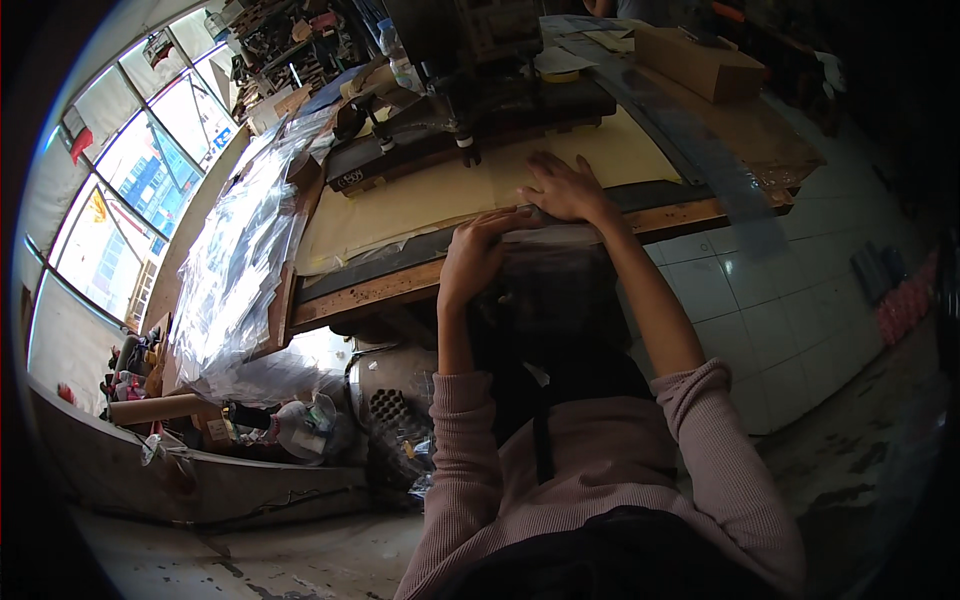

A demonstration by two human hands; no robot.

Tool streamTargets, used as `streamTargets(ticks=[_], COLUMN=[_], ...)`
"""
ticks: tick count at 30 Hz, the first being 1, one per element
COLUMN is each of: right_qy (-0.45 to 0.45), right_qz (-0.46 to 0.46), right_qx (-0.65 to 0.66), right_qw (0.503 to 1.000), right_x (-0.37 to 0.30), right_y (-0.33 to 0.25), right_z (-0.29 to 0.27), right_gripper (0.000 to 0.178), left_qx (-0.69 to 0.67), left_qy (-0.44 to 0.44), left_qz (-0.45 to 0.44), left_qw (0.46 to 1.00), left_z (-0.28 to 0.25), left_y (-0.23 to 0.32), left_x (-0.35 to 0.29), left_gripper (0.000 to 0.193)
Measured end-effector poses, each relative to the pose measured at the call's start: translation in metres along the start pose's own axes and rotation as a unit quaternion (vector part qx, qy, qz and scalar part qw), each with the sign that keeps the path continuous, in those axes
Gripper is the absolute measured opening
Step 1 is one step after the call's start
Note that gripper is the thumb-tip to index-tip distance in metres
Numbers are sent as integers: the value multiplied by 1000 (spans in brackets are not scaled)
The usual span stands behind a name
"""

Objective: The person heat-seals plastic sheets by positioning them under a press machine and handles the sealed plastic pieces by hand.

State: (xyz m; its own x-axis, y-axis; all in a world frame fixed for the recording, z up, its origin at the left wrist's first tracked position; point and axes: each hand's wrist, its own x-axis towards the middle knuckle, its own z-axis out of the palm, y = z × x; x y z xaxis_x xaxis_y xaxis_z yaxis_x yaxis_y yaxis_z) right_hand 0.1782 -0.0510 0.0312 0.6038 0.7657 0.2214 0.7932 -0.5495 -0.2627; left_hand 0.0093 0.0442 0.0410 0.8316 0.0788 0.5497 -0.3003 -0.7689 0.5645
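Note:
My right hand lies on a pale yellow sheet, its fingers spread. At the near edge of the worktable is my left hand, its fingers held together and pointing right, towards my right wrist. What those fingers grip, if anything, is hidden. Below my right hand a pale, blurred, see-through strip shows along the edge; I cannot tell whether either hand touches it. Beyond my hands, a dark press machine with a wide flat plate stands over the yellow sheet.
Shiny clear plastic sheets are heaped at the left, by the window. A cardboard box stands at the back right, and a clear plastic strip hangs over the right end. A wooden rail edges the table.

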Motion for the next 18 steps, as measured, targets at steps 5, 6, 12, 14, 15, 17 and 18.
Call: streamTargets(ticks=[5,6,12,14,15,17,18], right_qy=[-3,-4,0,24,24,2,2], right_qz=[-3,-3,-4,-11,-10,-5,-5], right_qx=[5,5,1,-12,-12,-1,0], right_qw=[1000,1000,1000,1000,1000,1000,1000], right_x=[0,0,0,-1,0,-1,0], right_y=[0,0,1,1,2,0,-1], right_z=[-1,-1,1,2,3,1,1], right_gripper=[66,66,66,65,65,65,65], left_qx=[-10,-10,3,8,8,6,6], left_qy=[-1,-1,4,3,3,6,6], left_qz=[-16,-16,3,8,9,9,9], left_qw=[1000,1000,1000,1000,1000,1000,1000], left_z=[2,2,1,1,1,1,0], left_y=[-3,-4,-3,-2,-1,-1,-1], left_x=[0,-1,-1,0,0,-1,-1], left_gripper=[44,44,44,44,44,44,44])
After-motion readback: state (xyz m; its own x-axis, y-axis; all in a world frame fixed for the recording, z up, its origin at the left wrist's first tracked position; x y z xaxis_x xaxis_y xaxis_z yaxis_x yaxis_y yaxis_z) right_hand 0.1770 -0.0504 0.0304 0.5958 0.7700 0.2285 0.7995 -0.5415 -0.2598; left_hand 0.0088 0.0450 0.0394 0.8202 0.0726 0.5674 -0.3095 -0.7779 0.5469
